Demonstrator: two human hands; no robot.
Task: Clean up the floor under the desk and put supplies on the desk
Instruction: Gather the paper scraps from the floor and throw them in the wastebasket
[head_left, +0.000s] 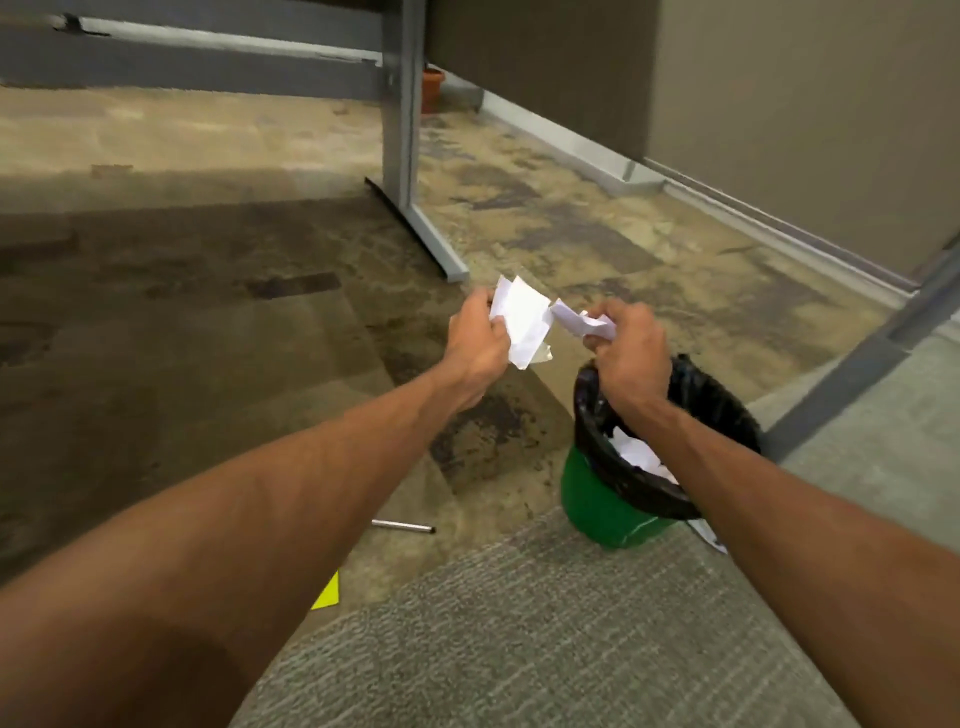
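Observation:
My left hand (475, 345) grips a crumpled white sheet of paper (522, 325) in mid-air above the carpet. My right hand (631, 356) holds a smaller crumpled white paper scrap (582, 322) just over a green bin (597, 499) lined with a black bag (717, 410). White paper scraps (639, 454) lie inside the bin. On the floor near my left forearm lies a silver pen (402, 526), and a yellow sticky note (326, 595) peeks out beside the arm.
A grey metal desk leg (402, 130) with a floor foot stands ahead, with the shaded floor under the desk to its left. A terracotta pot (432, 88) sits behind it. A partition wall (779, 104) runs along the right, and another slanted leg (857, 358) stands at right.

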